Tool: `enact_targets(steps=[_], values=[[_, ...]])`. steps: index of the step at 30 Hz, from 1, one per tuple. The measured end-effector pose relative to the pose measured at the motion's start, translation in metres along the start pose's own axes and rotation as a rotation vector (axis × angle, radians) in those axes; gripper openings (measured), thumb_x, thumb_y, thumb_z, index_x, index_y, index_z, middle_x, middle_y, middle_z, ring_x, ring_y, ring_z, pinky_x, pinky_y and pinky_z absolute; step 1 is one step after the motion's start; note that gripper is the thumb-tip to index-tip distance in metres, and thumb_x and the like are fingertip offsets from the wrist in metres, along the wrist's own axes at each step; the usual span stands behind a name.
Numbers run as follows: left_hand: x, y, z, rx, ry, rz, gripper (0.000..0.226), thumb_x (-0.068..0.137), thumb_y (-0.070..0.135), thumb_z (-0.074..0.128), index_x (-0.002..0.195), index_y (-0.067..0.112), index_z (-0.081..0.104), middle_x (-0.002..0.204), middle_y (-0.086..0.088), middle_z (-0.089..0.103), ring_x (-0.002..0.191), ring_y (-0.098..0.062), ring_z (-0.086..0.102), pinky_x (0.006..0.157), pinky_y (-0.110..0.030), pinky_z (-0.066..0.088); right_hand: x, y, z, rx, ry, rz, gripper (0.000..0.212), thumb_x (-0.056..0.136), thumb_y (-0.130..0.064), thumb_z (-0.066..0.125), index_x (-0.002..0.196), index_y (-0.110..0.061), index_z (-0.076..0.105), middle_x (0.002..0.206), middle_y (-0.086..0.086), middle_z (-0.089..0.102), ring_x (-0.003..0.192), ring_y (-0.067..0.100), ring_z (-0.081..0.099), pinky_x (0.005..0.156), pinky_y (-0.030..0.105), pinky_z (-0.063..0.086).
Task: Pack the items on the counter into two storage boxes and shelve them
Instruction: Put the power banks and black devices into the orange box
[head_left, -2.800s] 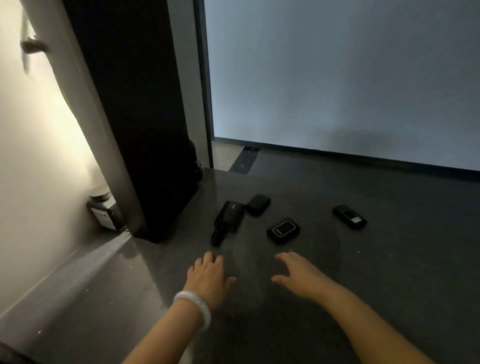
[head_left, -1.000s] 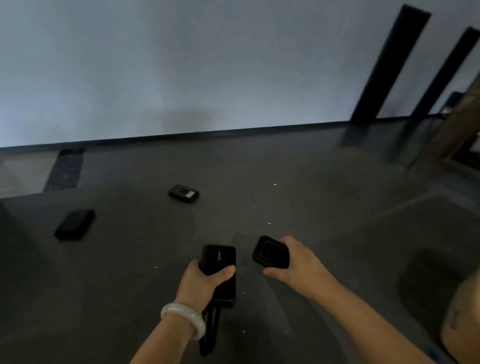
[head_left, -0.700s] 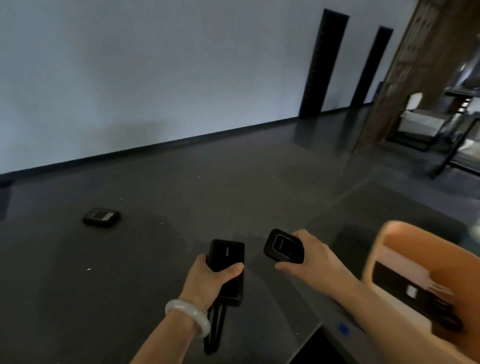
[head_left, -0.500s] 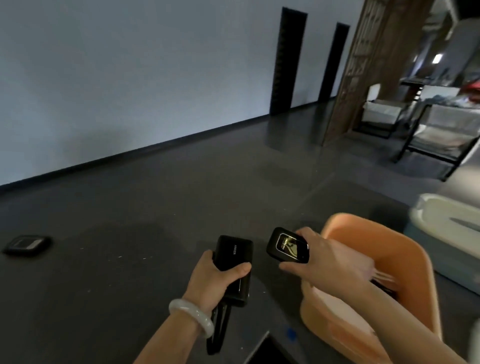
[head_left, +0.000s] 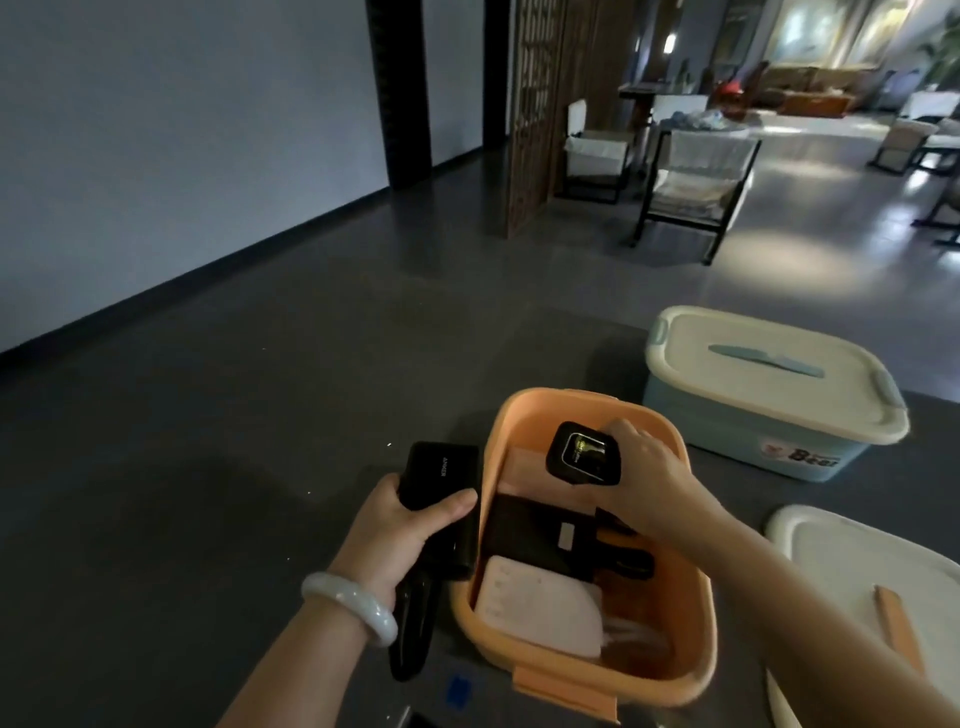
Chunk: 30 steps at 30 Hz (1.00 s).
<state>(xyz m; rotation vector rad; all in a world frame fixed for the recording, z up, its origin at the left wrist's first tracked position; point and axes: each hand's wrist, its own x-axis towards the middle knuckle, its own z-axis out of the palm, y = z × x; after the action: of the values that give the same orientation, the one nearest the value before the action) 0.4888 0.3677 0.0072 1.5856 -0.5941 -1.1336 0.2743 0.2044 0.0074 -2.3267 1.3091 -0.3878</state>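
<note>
An open orange storage box (head_left: 698, 623) stands on the dark counter (head_left: 208, 467) in front of me. Inside lie a black pouch (head_left: 524, 535), a white flat device (head_left: 540, 608) and pale packets. My right hand (head_left: 649, 478) holds a small black device with a screen (head_left: 582, 453) over the box opening. My left hand (head_left: 400, 530), with a white bangle on the wrist, grips a black power bank (head_left: 441, 473) with a dangling strap just left of the box.
A light blue storage box with a cream lid (head_left: 769, 389) stands behind the orange one. A loose cream lid with an orange handle (head_left: 857, 582) lies at the right. Chairs (head_left: 691, 182) and a wooden screen (head_left: 540, 104) stand beyond the counter.
My view swung right from the counter's loose items to the boxes. Both hands picked up a black device each and carried them over; the right one is now above the orange box.
</note>
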Motion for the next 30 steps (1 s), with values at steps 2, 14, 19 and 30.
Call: enact_targets(steps=[2,14,19,30], values=[[0.011,0.005,0.003,0.012,-0.05,-0.01,0.068,0.055,0.042,0.089,0.112,0.015,0.063,0.099,-0.006,0.075,0.091,-0.024,0.072,0.086,-0.05,0.056,0.0,0.01,0.004,-0.017,0.02,0.029,0.056,0.075,-0.052,0.072,0.12,-0.029,0.047,0.113,-0.013,0.054,0.099,0.006,0.053,0.071,0.02,0.047],[0.045,0.017,0.01,0.005,-0.19,-0.065,0.068,0.058,0.032,0.089,0.116,0.015,0.06,0.105,-0.008,0.073,0.096,-0.027,0.07,0.089,-0.051,0.054,0.007,0.007,0.043,-0.115,-0.209,0.044,0.074,0.068,-0.056,0.077,0.134,-0.036,0.048,0.117,-0.006,0.032,0.111,0.017,0.028,0.103,0.036,0.034],[0.042,0.013,0.008,-0.007,-0.179,-0.062,0.065,0.06,0.03,0.088,0.116,0.013,0.06,0.106,-0.01,0.072,0.098,-0.028,0.07,0.09,-0.053,0.053,0.003,0.003,0.057,-0.068,-0.196,-0.038,0.07,0.067,-0.054,0.079,0.127,-0.034,0.049,0.12,-0.008,0.038,0.11,0.013,0.031,0.099,0.033,0.036],[0.038,0.013,0.01,-0.001,-0.155,-0.032,0.058,0.063,0.029,0.085,0.114,0.011,0.062,0.1,-0.011,0.074,0.093,-0.029,0.071,0.089,-0.052,0.055,0.001,-0.003,0.071,-0.067,-0.154,-0.103,0.072,0.063,-0.063,0.075,0.114,-0.022,0.048,0.114,-0.005,0.038,0.111,0.017,0.03,0.1,0.037,0.037]])
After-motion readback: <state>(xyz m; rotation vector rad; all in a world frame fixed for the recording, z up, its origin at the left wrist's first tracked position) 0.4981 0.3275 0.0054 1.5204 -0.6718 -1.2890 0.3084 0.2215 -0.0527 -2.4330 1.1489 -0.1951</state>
